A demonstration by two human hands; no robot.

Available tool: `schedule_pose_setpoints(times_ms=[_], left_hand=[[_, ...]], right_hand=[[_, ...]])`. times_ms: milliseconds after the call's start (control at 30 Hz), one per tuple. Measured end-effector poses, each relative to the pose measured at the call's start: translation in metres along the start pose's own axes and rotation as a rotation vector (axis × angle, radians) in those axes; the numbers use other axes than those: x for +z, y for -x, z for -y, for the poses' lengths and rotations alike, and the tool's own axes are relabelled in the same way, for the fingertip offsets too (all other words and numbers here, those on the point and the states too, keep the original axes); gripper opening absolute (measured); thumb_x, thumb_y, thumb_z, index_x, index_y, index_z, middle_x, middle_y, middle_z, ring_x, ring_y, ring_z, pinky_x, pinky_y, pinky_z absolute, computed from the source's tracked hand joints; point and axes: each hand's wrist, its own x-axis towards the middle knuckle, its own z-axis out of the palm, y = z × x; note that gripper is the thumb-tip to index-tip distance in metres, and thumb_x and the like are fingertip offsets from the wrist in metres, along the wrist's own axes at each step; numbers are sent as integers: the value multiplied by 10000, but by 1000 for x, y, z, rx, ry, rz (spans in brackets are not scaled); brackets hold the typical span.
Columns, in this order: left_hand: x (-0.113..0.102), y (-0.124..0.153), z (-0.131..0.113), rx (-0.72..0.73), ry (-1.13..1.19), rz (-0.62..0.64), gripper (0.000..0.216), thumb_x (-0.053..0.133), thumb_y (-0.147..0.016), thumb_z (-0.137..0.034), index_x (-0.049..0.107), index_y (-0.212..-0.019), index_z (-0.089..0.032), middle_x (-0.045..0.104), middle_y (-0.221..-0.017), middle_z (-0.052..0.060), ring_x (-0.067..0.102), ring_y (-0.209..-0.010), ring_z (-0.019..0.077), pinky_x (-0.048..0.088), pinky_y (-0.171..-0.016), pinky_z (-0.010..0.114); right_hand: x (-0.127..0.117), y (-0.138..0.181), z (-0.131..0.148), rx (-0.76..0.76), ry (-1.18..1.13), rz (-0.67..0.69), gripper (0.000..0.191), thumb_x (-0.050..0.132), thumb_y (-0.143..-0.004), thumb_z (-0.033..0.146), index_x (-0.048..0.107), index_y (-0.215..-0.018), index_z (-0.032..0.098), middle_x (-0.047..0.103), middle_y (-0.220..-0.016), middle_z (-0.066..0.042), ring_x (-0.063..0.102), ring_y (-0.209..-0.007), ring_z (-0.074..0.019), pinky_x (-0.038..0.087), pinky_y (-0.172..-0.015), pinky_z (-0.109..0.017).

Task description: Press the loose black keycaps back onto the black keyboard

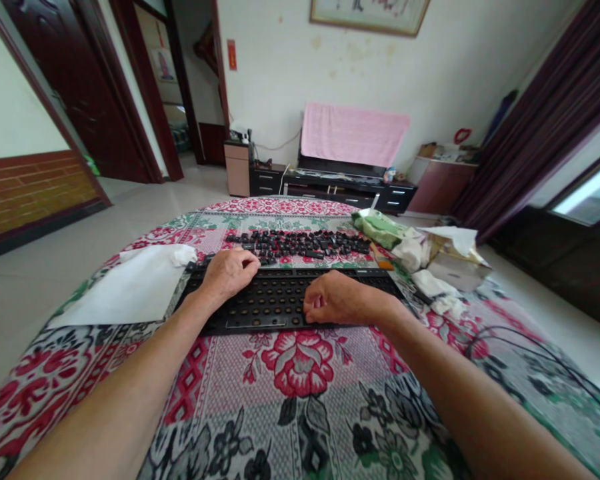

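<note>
A black keyboard (265, 291) lies on the patterned tablecloth before me, its keycaps off and its rows of round key sockets bare. Over its upper left part, my left hand (230, 273) is closed, thumb and fingers pinched together; whatever may be between them is hidden. My right hand (337, 298) is low over the right-middle rows with its fingers curled in, and I cannot make out anything in them. Behind the keyboard's far edge, many loose black keycaps (315, 243) are spread in a long band.
White paper (130, 283) lies to the left, with a crumpled tissue (184, 256) at its corner. At the right are a green plastic bag (377, 228), crumpled tissues (437, 285) and an opened box (455, 260). A black cable (525, 339) runs over the table's right side.
</note>
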Motion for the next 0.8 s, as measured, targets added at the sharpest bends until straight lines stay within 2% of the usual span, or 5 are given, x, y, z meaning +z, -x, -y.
schedule_pose_setpoints(times_ms=[133, 233, 300, 467, 800], left_hand=[[-3, 1, 7, -91, -89, -35, 283, 407, -736, -355, 664, -732, -238, 649, -783, 15, 576, -715, 173, 417, -684, 269], [-6, 3, 9, -145, -129, 1, 276, 411, -733, -355, 664, -735, -243, 655, -800, 16, 580, -750, 181, 421, -697, 278], [-7, 3, 9, -166, -134, 17, 272, 415, -731, -358, 664, -752, -249, 657, -815, 14, 582, -763, 179, 424, -706, 279], [-7, 3, 11, -166, -106, 14, 264, 412, -730, -343, 659, -739, -252, 662, -802, 7, 591, -760, 174, 432, -703, 277], [-6, 3, 9, -203, -133, 17, 266, 411, -723, -320, 664, -749, -242, 663, -816, 25, 592, -772, 197, 438, -691, 301]], right_hand=[[-6, -11, -1, -5, -26, -142, 181, 486, -725, 260, 643, -710, 172, 611, -619, 4, 504, -538, -83, 337, -497, -194], [-6, -39, -6, 23, 46, -357, 196, 476, -742, 241, 658, -789, 186, 640, -745, -13, 540, -640, -103, 368, -590, -208], [-2, -62, -13, 61, 116, -423, 209, 497, -732, 250, 665, -839, 187, 650, -784, -27, 554, -692, -125, 379, -645, -223], [5, -105, -26, 117, 258, -381, 265, 489, -733, 284, 657, -929, 222, 659, -844, -28, 573, -776, -158, 386, -706, -237], [2, -126, -27, 91, 331, -232, 295, 516, -686, 268, 663, -941, 235, 660, -913, -25, 569, -860, -187, 383, -730, -237]])
